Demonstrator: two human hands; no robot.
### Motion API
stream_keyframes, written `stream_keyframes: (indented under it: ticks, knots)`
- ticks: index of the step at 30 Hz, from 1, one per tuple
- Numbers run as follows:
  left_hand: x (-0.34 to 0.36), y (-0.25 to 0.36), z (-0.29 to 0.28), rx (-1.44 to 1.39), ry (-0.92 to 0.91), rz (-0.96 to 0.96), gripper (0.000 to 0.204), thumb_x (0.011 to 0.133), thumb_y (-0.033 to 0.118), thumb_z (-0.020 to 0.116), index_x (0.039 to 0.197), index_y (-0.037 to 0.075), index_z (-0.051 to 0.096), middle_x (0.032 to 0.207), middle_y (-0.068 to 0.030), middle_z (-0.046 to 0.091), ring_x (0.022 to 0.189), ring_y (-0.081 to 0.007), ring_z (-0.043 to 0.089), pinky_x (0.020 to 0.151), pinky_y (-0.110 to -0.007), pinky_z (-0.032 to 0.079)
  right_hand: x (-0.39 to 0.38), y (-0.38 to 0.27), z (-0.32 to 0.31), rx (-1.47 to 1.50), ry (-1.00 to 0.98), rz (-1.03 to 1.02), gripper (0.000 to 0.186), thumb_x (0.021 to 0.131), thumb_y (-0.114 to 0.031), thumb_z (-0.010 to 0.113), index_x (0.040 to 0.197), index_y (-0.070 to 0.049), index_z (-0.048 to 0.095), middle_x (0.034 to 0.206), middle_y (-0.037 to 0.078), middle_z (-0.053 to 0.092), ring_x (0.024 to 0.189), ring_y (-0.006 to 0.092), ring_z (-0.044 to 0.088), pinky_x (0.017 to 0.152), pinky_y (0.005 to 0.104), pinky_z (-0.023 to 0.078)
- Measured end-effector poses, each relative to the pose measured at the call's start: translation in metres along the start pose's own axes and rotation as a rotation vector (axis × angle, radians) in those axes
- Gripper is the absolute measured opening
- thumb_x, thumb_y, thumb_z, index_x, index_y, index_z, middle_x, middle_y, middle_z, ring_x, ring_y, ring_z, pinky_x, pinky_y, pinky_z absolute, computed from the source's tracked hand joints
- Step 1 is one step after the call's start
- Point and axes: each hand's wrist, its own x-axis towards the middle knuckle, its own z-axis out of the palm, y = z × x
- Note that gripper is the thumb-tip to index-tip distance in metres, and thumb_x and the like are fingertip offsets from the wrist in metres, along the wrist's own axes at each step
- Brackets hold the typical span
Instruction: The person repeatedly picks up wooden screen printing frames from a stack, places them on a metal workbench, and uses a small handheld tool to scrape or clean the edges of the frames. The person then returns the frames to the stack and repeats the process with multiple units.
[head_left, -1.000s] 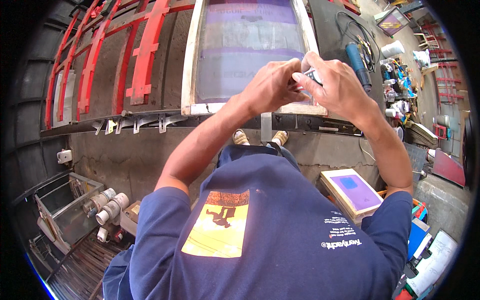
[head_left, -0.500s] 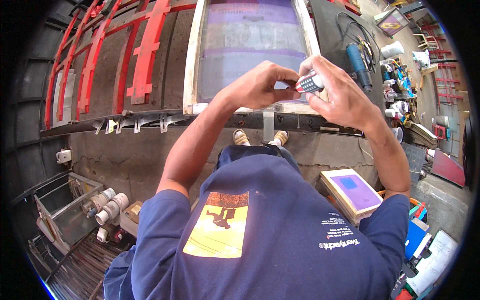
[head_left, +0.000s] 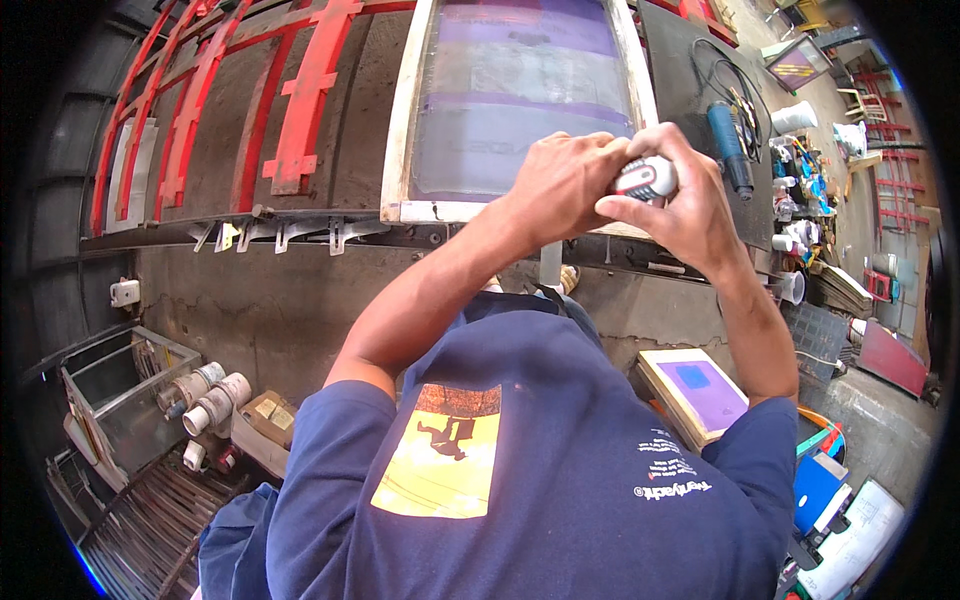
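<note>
My right hand (head_left: 700,205) is closed round a short, rounded grey-and-black tool (head_left: 657,178) with red trim; its exact kind does not show. Against the tool's left side my left hand (head_left: 568,185) is closed, fingers bent and pressed together. What those fingers grip is hidden. Both hands are raised over the near right corner of a wooden-framed printing screen (head_left: 415,212). Purple and grey bands cross its mesh (head_left: 500,150).
Red metal racks (head_left: 305,130) stand left of the screen. To its right, a blue power tool (head_left: 728,150) and black cable (head_left: 700,62) lie on a dark board. A smaller purple screen (head_left: 705,385) leans low on the right. White cylinders (head_left: 215,403) sit low on the left.
The tool has turned so its rounded end shows more. My left hand has shifted right, closing up against the right hand. The view has moved slightly, so the screen appears farther right.
</note>
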Motion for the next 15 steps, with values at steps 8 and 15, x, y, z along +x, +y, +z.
stream_keyframes:
  ticks: [8, 15]
  knots:
    - [-0.057, -0.058, 0.008, 0.083, -0.328, -0.213, 0.039, 0.088, 0.029, 0.070, 0.118, 0.004, 0.064, 0.115, -0.0143, 0.066, 0.110, -0.0327, 0.063, 0.094, -0.043, 0.050, -0.028, 0.034, -0.006, 0.492, 0.071, 0.167, 0.018, 0.083, -0.002, 0.071, 0.096, -0.003, 0.058, 0.093, 0.009, 0.069, 0.088, 0.0119, 0.065, 0.079, 0.0277, 0.052]
    - [-0.091, -0.073, 0.043, 0.160, -0.238, -0.290, 0.027, 0.087, 0.027, 0.070, 0.104, 0.007, 0.073, 0.110, -0.0110, 0.068, 0.102, -0.0314, 0.065, 0.089, -0.043, 0.052, -0.090, 0.100, 0.023, 1.187, 0.251, 0.408, 0.035, 0.090, -0.026, 0.072, 0.113, -0.001, 0.060, 0.122, 0.028, 0.062, 0.110, 0.0329, 0.066, 0.092, 0.0447, 0.057]
